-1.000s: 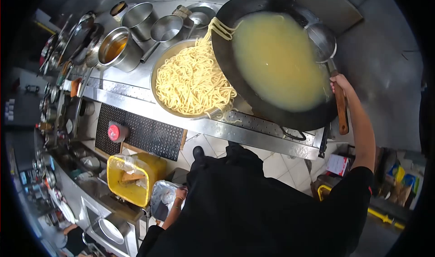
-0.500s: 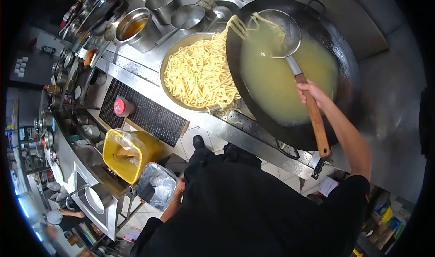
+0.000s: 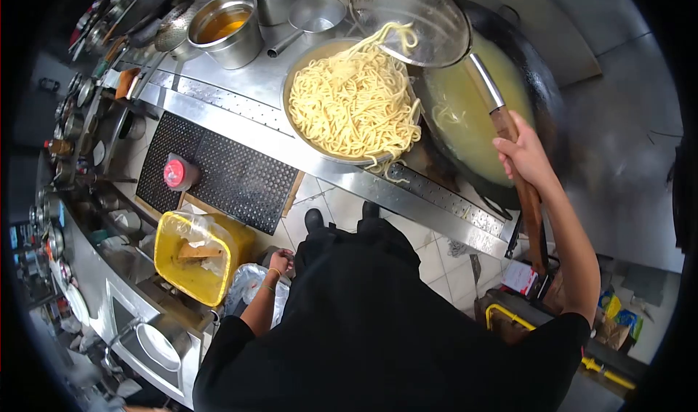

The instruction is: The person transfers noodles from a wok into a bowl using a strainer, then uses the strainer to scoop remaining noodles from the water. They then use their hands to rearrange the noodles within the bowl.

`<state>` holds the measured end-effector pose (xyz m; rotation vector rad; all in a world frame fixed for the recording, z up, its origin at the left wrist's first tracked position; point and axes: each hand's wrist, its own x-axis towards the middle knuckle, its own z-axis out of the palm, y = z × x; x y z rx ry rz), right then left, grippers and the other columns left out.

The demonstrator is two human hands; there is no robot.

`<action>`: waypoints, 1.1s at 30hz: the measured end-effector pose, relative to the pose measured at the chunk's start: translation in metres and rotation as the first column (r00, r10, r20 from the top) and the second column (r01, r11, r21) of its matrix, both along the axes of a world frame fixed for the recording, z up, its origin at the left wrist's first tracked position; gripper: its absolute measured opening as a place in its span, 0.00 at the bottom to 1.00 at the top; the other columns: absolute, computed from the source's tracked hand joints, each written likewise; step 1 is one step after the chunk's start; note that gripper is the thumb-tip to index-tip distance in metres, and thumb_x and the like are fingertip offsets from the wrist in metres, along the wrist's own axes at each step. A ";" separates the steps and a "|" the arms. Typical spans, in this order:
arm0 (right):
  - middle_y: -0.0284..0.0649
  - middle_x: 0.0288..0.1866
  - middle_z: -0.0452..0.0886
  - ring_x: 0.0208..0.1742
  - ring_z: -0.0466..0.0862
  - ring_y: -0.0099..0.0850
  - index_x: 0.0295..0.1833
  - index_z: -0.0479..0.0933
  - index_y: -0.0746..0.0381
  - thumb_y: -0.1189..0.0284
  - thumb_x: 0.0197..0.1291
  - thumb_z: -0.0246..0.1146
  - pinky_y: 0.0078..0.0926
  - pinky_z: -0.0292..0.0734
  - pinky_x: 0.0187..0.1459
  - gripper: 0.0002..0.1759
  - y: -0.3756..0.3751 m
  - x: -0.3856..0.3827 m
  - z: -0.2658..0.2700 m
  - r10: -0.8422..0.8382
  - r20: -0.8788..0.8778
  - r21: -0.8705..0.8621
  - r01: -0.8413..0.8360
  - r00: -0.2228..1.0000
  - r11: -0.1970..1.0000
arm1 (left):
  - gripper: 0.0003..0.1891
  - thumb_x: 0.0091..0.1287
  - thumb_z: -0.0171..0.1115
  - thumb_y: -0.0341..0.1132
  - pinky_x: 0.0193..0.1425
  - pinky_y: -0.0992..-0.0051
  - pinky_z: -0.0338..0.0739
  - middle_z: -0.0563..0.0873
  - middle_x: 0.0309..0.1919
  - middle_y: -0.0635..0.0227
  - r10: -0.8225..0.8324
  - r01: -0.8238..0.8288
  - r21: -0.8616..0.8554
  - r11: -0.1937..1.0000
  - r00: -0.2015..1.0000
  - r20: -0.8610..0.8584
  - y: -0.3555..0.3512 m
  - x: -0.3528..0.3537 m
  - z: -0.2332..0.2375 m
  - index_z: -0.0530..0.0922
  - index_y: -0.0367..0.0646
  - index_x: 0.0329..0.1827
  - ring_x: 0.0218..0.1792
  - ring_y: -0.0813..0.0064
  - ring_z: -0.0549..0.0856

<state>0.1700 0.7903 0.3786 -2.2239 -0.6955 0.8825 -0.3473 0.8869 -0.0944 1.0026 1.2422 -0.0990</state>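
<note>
My right hand point(image 3: 525, 154) grips the wooden handle of a large mesh strainer point(image 3: 411, 16), which is raised and tilted above the wok's left edge. A few yellow noodles hang at the strainer's rim, over a round bowl point(image 3: 289, 121) heaped with noodles point(image 3: 349, 107). Some strands trail over the bowl's front edge onto the counter. Cloudy yellowish liquid with a few loose noodles fills the big dark wok point(image 3: 549, 85). Low beside my body, my left hand point(image 3: 281, 261) has its fingers curled above a lined bin; whatever they may hold is too small to make out.
A pot of orange liquid point(image 3: 233, 45) and a small saucepan point(image 3: 318, 16) stand behind the bowl. On the floor side are a black perforated mat point(image 3: 240, 172), a red-lidded container point(image 3: 180, 172) and a yellow bin point(image 3: 193, 259). The steel counter edge point(image 3: 349, 187) runs before me.
The strainer has risen out of the wok and moved left towards the bowl, and more noodles are heaped there. My left hand has come up into fuller view.
</note>
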 end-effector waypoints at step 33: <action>0.38 0.18 0.70 0.15 0.71 0.27 0.37 0.65 0.66 0.73 0.54 0.54 0.31 0.69 0.17 0.09 -0.251 0.170 -0.039 -0.677 0.076 -0.349 0.656 0.732 0.669 | 0.11 0.57 0.46 0.25 0.13 0.72 0.69 0.76 0.15 0.62 -0.225 0.236 0.046 0.971 0.957 -0.181 0.032 -0.115 -0.006 0.77 0.41 0.38 0.11 0.71 0.75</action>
